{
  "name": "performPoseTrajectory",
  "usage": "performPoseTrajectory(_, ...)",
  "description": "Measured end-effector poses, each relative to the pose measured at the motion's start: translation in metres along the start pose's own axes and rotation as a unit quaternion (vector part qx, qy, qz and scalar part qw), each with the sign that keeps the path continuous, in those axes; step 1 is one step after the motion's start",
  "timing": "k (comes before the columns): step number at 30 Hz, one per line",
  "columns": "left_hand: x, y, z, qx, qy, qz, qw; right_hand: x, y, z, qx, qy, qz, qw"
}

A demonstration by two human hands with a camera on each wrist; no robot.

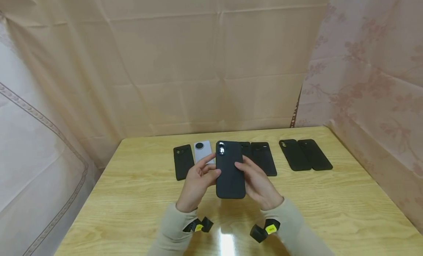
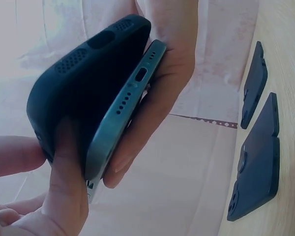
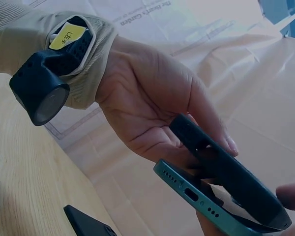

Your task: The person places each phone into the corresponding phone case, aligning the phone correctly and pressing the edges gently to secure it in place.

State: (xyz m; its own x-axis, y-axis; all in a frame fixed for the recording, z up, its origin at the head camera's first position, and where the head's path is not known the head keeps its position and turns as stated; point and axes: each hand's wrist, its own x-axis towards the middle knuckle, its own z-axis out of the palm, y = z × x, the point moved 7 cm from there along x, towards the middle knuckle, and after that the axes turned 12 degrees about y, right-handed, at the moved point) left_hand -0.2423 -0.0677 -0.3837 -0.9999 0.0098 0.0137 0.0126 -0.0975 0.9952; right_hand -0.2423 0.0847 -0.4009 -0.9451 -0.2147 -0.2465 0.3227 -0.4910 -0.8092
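The left grip and right grip clasp a phone and black case. These gape at the port end.

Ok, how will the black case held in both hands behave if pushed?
The black case is probably light, since its walls look thin. It likely holds its shape rather than flopping: its end stands off the phone without sagging. Its matte back suggests it won't be very slippery.

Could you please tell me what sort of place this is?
Probably a makeshift recording booth: a beige cloth hangs behind a wood-grain table, and a wrist camera sits on each sleeve.
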Motion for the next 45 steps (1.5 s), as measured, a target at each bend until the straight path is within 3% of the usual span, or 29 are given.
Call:
performPoseTrajectory(8, -0.002, 0.002, -0.001, 0.025, 0.023, 0.007, 0.9994, 0.001, 0.000, -0.001, -0.014, 0.023, -0.009, 0.9996)
performPoseTrajectory(15, -0.004, 0.012, -0.007, 0.108, 0.063, 0.067, 0.9900, 0.002, 0.000, 0.001, -0.021, 0.029, -0.014, 0.9993)
performPoseTrajectory(23, -0.003, 0.012, -0.010, 0.132, 0.084, 0.079, 0.9845, 0.000, -0.001, 0.003, -0.011, 0.018, -0.012, 0.9997)
performPoseTrajectory(40, 0.005, 0.009, -0.013, 0.117, 0.079, 0.079, 0.9868, 0.000, 0.001, 0.007, -0.018, 0.003, -0.010, 0.9998)
performPoseTrajectory(45, 0.017, 0.005, -0.010, 0.097, 0.047, 0.052, 0.9928, -0.002, 0.002, 0.008, -0.023, -0.002, -0.011, 0.9997)
